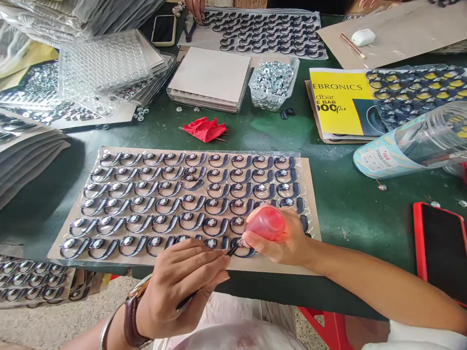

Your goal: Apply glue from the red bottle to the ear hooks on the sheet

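My left hand (189,287) is closed around black tweezers (232,250), whose tips reach a part in the front row. In my right hand (288,243) a translucent red squeeze bottle (265,223) is tilted down over the same spot; its tip is hidden by my fingers. Beneath both hands lies a film-covered cardboard sheet (313,233) with rows of black hook-shaped pieces (135,246). Each visible piece has a round head with a shiny silver centre. The part under the bottle is partly covered by my fingers.
Past the sheet are a red cloth scrap (205,130), a tub of small metal discs (274,80) and stacked boards (209,73). To the right, a clear tumbler (397,146) lies near a red-cased phone (443,250). Another person's hand (196,8) touches a farther sheet of pieces.
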`<state>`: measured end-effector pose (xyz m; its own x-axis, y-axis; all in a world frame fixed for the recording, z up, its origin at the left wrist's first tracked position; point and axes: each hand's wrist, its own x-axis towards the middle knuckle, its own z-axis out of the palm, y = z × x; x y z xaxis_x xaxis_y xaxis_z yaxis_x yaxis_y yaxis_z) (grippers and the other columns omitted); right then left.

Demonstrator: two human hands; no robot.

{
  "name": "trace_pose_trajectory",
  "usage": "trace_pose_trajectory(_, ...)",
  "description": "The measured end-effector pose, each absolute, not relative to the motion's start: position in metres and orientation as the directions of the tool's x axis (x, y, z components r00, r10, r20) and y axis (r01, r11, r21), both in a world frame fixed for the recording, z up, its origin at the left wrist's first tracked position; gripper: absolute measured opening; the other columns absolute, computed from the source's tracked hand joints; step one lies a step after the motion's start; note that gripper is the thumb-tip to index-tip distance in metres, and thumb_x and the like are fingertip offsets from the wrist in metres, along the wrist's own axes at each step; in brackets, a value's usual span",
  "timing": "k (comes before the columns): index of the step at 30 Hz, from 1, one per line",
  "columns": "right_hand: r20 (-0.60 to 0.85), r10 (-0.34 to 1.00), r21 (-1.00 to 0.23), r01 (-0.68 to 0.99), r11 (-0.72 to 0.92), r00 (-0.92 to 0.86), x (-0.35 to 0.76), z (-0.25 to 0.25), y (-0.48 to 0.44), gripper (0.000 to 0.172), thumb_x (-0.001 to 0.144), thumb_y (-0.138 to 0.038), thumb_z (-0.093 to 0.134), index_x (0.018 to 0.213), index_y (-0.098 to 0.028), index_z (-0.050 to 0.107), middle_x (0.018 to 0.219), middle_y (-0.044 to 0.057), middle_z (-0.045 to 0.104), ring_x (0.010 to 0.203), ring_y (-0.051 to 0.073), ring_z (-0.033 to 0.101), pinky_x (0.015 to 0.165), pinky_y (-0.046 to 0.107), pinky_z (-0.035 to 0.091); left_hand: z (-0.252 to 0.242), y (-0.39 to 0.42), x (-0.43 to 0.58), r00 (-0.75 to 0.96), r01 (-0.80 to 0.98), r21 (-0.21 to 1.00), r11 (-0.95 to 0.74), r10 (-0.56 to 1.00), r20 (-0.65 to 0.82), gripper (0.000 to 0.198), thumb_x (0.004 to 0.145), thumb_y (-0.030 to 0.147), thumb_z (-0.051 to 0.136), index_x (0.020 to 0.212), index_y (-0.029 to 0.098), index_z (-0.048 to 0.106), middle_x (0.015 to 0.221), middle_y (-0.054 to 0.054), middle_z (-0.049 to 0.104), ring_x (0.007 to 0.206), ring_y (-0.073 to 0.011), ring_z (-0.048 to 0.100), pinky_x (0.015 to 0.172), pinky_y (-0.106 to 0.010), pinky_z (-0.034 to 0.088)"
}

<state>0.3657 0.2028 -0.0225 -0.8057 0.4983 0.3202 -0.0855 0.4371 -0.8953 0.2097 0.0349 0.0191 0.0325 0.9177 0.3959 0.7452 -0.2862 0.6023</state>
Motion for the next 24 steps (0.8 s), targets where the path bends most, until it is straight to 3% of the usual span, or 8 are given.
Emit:
trace_pose_trajectory(5, 0.412, 0.429, -0.850, -0.170, 0.498, -0.804, 0.366, -0.026, 0.203, 0.023, 0.086, -0.040, 0.070, 0.075, -0.020, 0.063, 0.068, 0.001, 0.068, 0.056, 0.013, 0.062, 0.053, 0.025, 0.052, 0.018, 0.040, 0.203, -0.073, 0.686, 0.700, -0.198, 0.938, 0.337, 0.019, 0.087, 0.004, 0.055, 0.098, 0.014, 0.067, 0.081, -0.002, 0.073, 0.067, -0.0116, 0.068, 0.065, -0.024, 0.054)
trace_pose_trajectory(11, 0.330, 0.449, -0.889, -0.113, 0.443, -0.830, 0.366, -0.017, 0.201, 0.029, 0.082, -0.045, 0.073, 0.073, -0.019, 0.063, 0.064, 0.000, 0.067, 0.052, 0.013, 0.060, 0.052, 0.026, 0.052, 0.015, 0.039, 0.201, -0.145, 0.668, 0.735, -0.116, 0.948, 0.282, 0.014, 0.089, 0.009, 0.057, 0.094, 0.016, 0.068, 0.082, -0.002, 0.074, 0.067, -0.0119, 0.068, 0.065, -0.024, 0.053)
trace_pose_trajectory(13, 0.185, 0.481, -0.952, -0.034, 0.306, -0.857, 0.365, -0.003, 0.205, 0.026, 0.083, -0.043, 0.073, 0.075, -0.020, 0.064, 0.063, 0.000, 0.067, 0.053, 0.013, 0.062, 0.051, 0.025, 0.052, 0.014, 0.038, 0.203, -0.147, 0.670, 0.732, -0.125, 0.944, 0.295, 0.014, 0.088, 0.009, 0.058, 0.095, 0.016, 0.068, 0.083, -0.002, 0.074, 0.067, -0.0114, 0.067, 0.064, -0.024, 0.053)
trace_pose_trajectory(15, -0.024, 0.478, -0.996, 0.063, 0.065, -0.878, 0.368, 0.013, 0.216, 0.021, 0.086, -0.041, 0.070, 0.083, -0.020, 0.066, 0.064, -0.001, 0.068, 0.055, 0.014, 0.065, 0.053, 0.025, 0.055, 0.014, 0.038, 0.205, -0.130, 0.680, 0.717, -0.154, 0.937, 0.325, 0.016, 0.087, 0.007, 0.058, 0.096, 0.015, 0.068, 0.083, -0.002, 0.074, 0.067, -0.0109, 0.067, 0.065, -0.023, 0.053)
trace_pose_trajectory(18, -0.188, 0.422, -0.968, 0.096, -0.231, -0.887, 0.385, 0.032, 0.245, 0.026, 0.089, -0.045, 0.066, 0.090, -0.020, 0.068, 0.065, 0.001, 0.070, 0.058, 0.017, 0.070, 0.058, 0.029, 0.059, 0.019, 0.035, 0.206, -0.095, 0.696, 0.683, -0.222, 0.915, 0.393, 0.020, 0.086, 0.004, 0.057, 0.100, 0.013, 0.067, 0.083, -0.002, 0.074, 0.068, -0.0109, 0.068, 0.066, -0.024, 0.054)
trace_pose_trajectory(24, -0.439, 0.682, -0.871, 0.090, -0.484, -0.584, 0.442, 0.028, 0.295, 0.037, 0.092, -0.049, 0.060, 0.079, -0.017, 0.073, 0.064, 0.005, 0.068, 0.056, 0.016, 0.067, 0.065, 0.036, 0.058, 0.032, 0.022, 0.199, -0.001, 0.782, 0.548, -0.297, 0.879, 0.477, 0.021, 0.088, 0.006, 0.054, 0.104, 0.009, 0.067, 0.091, -0.008, 0.075, 0.078, -0.0140, 0.071, 0.072, -0.025, 0.057)
